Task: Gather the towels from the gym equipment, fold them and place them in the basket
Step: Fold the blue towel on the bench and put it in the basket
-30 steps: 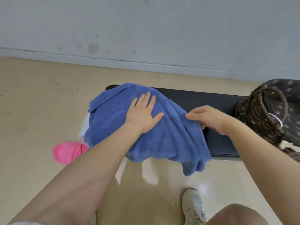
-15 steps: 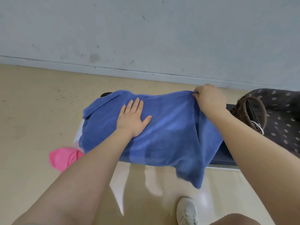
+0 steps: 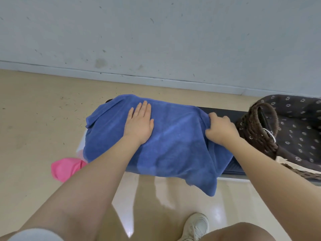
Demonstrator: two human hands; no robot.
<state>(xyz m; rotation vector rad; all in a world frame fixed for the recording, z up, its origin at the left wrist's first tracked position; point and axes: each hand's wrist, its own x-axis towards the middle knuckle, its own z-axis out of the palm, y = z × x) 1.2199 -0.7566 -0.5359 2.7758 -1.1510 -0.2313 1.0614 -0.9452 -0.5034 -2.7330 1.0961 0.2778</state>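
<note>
While the left hand [image 3: 139,124] presses flat, the right hand [image 3: 219,128] pinches the blue towel's [image 3: 173,146] right edge.

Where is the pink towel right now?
In the head view, the pink towel lies on the floor at lower left, beside the blue towel draped over the bench.

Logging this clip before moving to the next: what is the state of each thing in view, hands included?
blue towel: spread over the bench, one corner hanging off the near edge.
left hand: flat, pressing on the towel.
right hand: gripping the towel's right edge.
pink towel: bunched on the floor, unfolded.
basket: upright on the bench; contents hidden.
bench: partly covered.
</note>
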